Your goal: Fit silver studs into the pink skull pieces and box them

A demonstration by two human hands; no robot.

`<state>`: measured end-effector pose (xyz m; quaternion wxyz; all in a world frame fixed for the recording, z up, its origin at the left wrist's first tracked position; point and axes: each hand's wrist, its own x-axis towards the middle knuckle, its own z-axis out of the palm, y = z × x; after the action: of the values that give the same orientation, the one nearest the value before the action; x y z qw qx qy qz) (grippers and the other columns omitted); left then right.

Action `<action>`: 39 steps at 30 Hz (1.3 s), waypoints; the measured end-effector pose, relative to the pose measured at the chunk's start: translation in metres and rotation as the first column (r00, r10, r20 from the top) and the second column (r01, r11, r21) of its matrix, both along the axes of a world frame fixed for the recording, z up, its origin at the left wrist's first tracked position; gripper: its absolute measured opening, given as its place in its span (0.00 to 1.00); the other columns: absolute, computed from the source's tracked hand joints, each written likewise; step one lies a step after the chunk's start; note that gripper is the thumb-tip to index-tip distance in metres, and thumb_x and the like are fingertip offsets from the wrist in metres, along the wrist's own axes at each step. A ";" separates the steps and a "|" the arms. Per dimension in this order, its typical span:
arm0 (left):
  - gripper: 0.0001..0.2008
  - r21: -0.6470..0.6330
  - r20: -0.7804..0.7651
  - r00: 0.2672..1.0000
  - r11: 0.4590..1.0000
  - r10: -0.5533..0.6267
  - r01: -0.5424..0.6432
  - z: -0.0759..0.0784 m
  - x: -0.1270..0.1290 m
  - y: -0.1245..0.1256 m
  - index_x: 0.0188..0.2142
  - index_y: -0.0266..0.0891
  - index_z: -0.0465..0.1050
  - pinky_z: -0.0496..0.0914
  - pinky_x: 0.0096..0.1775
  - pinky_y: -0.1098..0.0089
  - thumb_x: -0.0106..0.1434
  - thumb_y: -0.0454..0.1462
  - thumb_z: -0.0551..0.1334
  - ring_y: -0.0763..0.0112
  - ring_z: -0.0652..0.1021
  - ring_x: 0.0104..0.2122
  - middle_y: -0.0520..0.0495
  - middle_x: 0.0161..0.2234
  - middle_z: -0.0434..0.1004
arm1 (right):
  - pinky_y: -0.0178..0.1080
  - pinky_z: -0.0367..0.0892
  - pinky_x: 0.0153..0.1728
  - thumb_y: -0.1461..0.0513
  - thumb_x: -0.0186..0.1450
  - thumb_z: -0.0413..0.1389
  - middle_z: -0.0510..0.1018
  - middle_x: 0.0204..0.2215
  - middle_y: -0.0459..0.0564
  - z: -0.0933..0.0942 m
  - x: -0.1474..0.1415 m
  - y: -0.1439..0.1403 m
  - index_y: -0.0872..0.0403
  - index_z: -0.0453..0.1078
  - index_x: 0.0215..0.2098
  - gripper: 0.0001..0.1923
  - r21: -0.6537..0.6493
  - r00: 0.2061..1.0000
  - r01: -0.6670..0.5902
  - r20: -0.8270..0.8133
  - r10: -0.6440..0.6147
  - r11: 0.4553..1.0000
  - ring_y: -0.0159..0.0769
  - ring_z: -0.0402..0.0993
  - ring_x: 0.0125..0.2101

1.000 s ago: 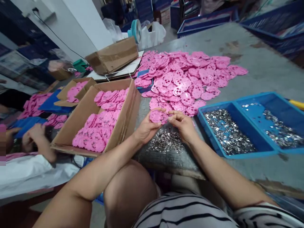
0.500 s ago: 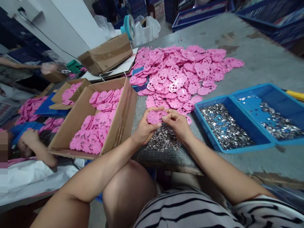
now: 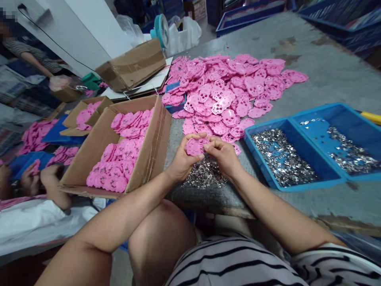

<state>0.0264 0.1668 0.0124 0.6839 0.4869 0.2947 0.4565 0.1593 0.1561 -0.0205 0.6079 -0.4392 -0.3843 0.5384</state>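
Above a small heap of metal clips (image 3: 205, 174) at the table's (image 3: 327, 75) near edge, our left hand (image 3: 183, 159) grips a pink plastic plate (image 3: 194, 146), fingers curled under, thumb on top; our right hand (image 3: 224, 155) pinches its right edge, fingertips closed; both touch it; a cardboard box (image 3: 149, 157) sits left, a blue tray (image 3: 268, 180) right.
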 end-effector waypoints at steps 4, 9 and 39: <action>0.24 0.006 -0.011 1.000 1.000 0.004 -0.004 -0.001 0.000 0.000 0.40 0.44 0.67 0.62 0.57 0.63 0.45 0.32 0.74 0.66 0.73 0.53 0.50 0.52 0.74 | 0.40 0.63 0.36 0.52 0.50 0.65 0.73 0.32 0.47 0.000 0.000 0.001 0.52 0.68 0.18 0.16 -0.003 1.000 0.002 -0.003 -0.002 1.000 0.33 0.66 0.32; 0.24 0.021 -0.029 1.000 1.000 0.008 -0.007 -0.003 0.000 0.001 0.41 0.45 0.67 0.63 0.57 0.62 0.46 0.33 0.74 0.65 0.73 0.53 0.49 0.52 0.74 | 0.41 0.62 0.38 0.50 0.51 0.65 0.69 0.27 0.45 -0.003 -0.003 0.001 0.52 0.66 0.18 0.17 0.025 0.999 0.014 0.032 -0.014 1.000 0.35 0.66 0.32; 0.28 -0.293 -0.015 0.996 0.952 0.085 -0.086 0.015 -0.003 0.004 0.47 0.39 0.65 0.73 0.51 0.43 0.45 0.24 0.61 0.50 0.75 0.53 0.43 0.47 0.76 | 0.36 0.54 0.23 0.48 0.52 0.63 0.64 0.18 0.39 0.001 0.012 0.009 0.51 0.68 0.26 0.17 -0.032 0.999 0.010 0.048 -0.009 0.999 0.28 0.55 0.20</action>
<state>0.0234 0.1709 0.0270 0.7278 0.3673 0.3807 0.4365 0.1717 0.1650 -0.0198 0.5940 -0.4634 -0.3880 0.5309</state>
